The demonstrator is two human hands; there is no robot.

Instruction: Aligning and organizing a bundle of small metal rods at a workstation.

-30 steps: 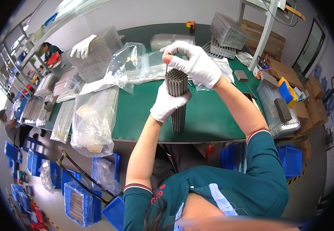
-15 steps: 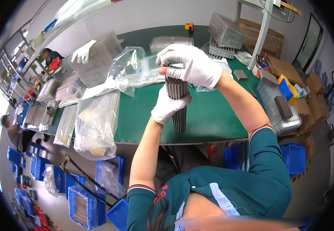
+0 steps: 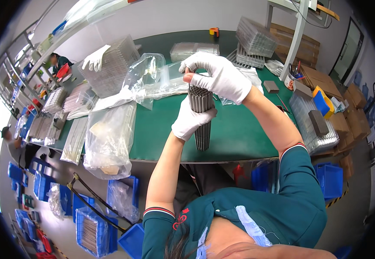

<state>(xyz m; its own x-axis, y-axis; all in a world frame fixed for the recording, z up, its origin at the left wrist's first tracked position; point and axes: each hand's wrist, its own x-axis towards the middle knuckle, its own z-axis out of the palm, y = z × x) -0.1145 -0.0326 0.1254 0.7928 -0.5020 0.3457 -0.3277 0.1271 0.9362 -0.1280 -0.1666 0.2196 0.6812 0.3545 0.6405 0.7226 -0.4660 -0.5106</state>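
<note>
A thick bundle of thin grey metal rods (image 3: 202,136) stands upright over the near edge of the green table. My left hand (image 3: 190,119), in a white glove, is wrapped around its middle. Above the bundle's top end is my right hand (image 3: 222,77), also gloved, with thumb and forefinger tips bare. Those two tips are pinched together at the bundle's left edge, where a single thin rod seems to stick up between them. My palm hides part of the view behind the rod tops.
Left on the green table (image 3: 166,142) lie plastic-bagged rods (image 3: 109,138) and a stack of clear trays (image 3: 109,71) with a white glove on top. Crumpled clear bags (image 3: 146,77) lie behind my hands. Grey blocks (image 3: 271,86) and a pen cup (image 3: 289,81) stand right. Blue crates (image 3: 90,231) sit below.
Both hands and the bundle sit slightly lower and further right in the picture, along with the table. A thin rod now shows under my right thumb. The left hand keeps its grip.
</note>
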